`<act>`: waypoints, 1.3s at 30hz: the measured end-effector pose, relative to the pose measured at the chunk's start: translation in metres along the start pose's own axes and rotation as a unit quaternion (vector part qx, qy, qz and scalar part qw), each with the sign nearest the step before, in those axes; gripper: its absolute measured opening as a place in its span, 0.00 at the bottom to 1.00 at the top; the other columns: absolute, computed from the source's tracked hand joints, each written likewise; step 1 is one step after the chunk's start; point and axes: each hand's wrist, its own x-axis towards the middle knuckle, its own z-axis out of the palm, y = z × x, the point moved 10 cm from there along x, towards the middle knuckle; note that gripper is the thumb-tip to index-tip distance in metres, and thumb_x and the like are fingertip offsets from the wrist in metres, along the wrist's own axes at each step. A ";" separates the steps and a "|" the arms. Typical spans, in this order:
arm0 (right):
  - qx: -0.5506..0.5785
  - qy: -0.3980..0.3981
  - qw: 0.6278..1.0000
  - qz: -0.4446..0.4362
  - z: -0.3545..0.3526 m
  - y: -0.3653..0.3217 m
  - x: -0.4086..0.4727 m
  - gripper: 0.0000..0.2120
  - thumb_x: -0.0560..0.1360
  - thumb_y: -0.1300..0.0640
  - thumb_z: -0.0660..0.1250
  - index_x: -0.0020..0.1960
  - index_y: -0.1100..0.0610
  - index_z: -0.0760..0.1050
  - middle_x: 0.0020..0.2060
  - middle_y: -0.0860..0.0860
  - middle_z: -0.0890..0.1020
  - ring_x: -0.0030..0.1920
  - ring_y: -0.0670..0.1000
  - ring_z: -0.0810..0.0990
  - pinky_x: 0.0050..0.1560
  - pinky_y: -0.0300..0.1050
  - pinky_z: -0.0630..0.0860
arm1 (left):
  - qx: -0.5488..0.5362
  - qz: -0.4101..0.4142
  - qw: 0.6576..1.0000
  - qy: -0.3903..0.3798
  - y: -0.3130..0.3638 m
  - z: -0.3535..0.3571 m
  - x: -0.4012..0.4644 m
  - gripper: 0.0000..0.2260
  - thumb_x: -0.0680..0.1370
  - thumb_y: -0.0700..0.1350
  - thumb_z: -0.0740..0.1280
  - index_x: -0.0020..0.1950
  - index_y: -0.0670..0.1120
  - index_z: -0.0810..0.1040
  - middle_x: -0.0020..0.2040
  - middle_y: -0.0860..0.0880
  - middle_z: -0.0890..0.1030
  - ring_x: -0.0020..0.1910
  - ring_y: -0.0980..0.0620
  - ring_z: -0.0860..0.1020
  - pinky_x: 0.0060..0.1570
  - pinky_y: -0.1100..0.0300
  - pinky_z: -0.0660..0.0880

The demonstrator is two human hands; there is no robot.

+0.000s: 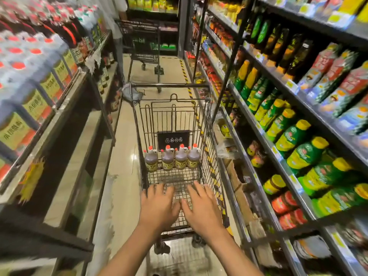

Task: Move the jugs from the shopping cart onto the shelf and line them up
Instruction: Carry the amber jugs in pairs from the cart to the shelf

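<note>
Hands reach over the near end of the shopping cart [209, 124]: left hand [158, 206] and right hand [201, 208], fingers spread, holding nothing. Four jugs [172, 159] stand at the cart's far end. Reaching that far may tip them together.

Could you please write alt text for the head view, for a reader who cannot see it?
Two open hands, left hand and right hand, reach over the near end of a wire cart in a shop aisle. Four jugs with red caps stand in a row at the cart's far end. Stocked shelves line both sides, and a second cart stands farther down.
</note>
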 end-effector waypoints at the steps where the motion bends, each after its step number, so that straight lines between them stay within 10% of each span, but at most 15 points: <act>1: -0.001 -0.007 1.000 0.003 0.004 -0.002 0.008 0.28 0.82 0.40 0.53 0.79 0.48 0.60 0.81 0.48 0.57 0.81 0.55 0.51 0.80 0.55 0.52 | -0.002 -0.001 1.000 -0.005 -0.006 0.003 0.008 0.27 0.72 0.63 0.56 0.64 0.51 0.79 0.61 0.44 0.81 0.60 0.39 0.77 0.58 0.37 0.74; 26: -0.021 -0.147 0.989 0.013 0.096 0.101 0.348 0.29 0.82 0.44 0.57 0.79 0.55 0.59 0.79 0.54 0.62 0.79 0.57 0.57 0.78 0.56 0.59 | 0.025 -0.063 0.979 -0.193 -0.043 0.132 0.320 0.26 0.79 0.59 0.58 0.74 0.48 0.64 0.72 0.40 0.68 0.72 0.38 0.66 0.72 0.36 0.62; 35: -0.093 -0.164 0.981 -0.055 0.181 0.112 0.477 0.31 0.79 0.55 0.66 0.79 0.53 0.58 0.77 0.55 0.62 0.76 0.58 0.64 0.70 0.52 0.68 | 0.053 -0.067 0.984 -0.154 -0.075 0.230 0.434 0.30 0.77 0.53 0.67 0.76 0.49 0.61 0.74 0.39 0.65 0.70 0.36 0.69 0.64 0.38 0.69; 39: -0.071 -0.160 0.983 -0.046 0.198 0.118 0.502 0.22 0.76 0.59 0.68 0.70 0.51 0.71 0.71 0.55 0.67 0.69 0.60 0.71 0.59 0.52 0.75 | 0.039 -0.009 0.994 -0.098 -0.073 0.238 0.451 0.20 0.78 0.50 0.55 0.66 0.42 0.72 0.57 0.36 0.74 0.52 0.35 0.79 0.41 0.44 0.74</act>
